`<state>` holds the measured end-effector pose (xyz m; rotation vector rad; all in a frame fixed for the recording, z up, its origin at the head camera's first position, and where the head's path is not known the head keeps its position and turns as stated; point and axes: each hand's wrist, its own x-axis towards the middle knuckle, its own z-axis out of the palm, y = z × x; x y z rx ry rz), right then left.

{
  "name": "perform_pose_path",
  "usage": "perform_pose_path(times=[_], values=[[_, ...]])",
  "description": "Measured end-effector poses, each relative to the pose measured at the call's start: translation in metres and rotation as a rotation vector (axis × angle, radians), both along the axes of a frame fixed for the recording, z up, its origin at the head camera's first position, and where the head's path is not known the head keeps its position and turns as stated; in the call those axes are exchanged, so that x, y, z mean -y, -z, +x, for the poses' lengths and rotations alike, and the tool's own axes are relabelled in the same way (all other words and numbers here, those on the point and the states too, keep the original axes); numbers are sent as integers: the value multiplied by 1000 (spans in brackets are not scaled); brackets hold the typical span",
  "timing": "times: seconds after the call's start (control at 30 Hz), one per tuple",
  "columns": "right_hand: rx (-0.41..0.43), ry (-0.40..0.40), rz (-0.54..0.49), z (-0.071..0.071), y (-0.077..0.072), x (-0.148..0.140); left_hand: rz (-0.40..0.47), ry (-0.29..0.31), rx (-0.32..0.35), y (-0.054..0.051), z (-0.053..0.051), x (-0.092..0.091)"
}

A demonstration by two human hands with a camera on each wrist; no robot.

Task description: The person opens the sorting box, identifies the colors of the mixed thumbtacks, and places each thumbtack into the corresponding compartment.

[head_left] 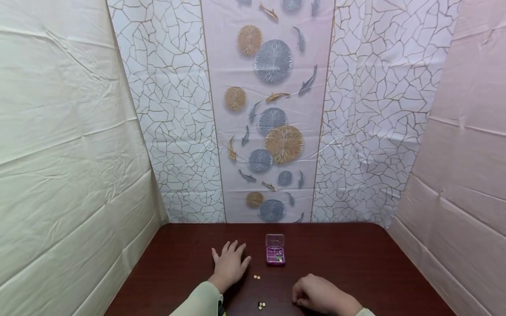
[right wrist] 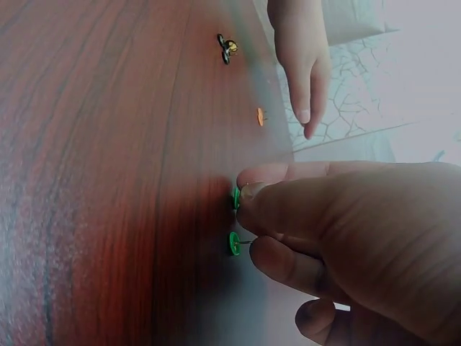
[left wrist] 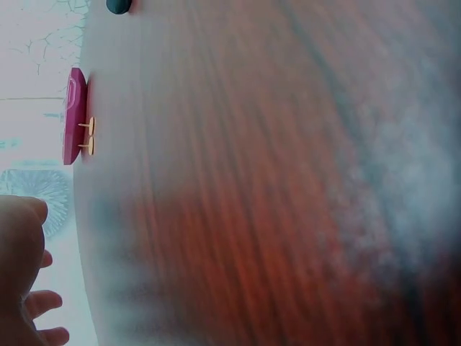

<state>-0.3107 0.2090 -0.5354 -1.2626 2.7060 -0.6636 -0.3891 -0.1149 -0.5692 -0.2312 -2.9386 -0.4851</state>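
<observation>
My right hand [head_left: 318,293] is low over the table at the front right. In the right wrist view its thumb and forefinger pinch a green thumbtack [right wrist: 236,197]. A second green thumbtack [right wrist: 234,244] sits point-up on the wood by the middle finger. The head view hides both behind the hand. My left hand [head_left: 230,266] lies flat with fingers spread, left of a small purple box [head_left: 275,263]. The box's clear lid [head_left: 275,240] is raised, and bits of green and white show in its compartments. Two gold thumbtacks [head_left: 257,277] sit between the hands.
A cluster of thumbtacks [head_left: 260,305], dark and gold, sits nearer the table's front. The dark red wooden table [head_left: 356,254] ends against a patterned cloth backdrop [head_left: 272,175], with pale cloth walls [head_left: 71,153] on either side.
</observation>
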Motion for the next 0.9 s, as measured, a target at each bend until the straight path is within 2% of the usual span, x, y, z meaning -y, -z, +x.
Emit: perform_pose_path(times=[0.1,0.47,0.9], values=[[-7,19,-3,0,0,0,2,0,0,-1,1,-1],[-152,66,-48,-6,10,7,-16,-5,0,5,-1,-3],[-255,202,-41,-14,20,-7,-10,-15,-11,3,1,1]])
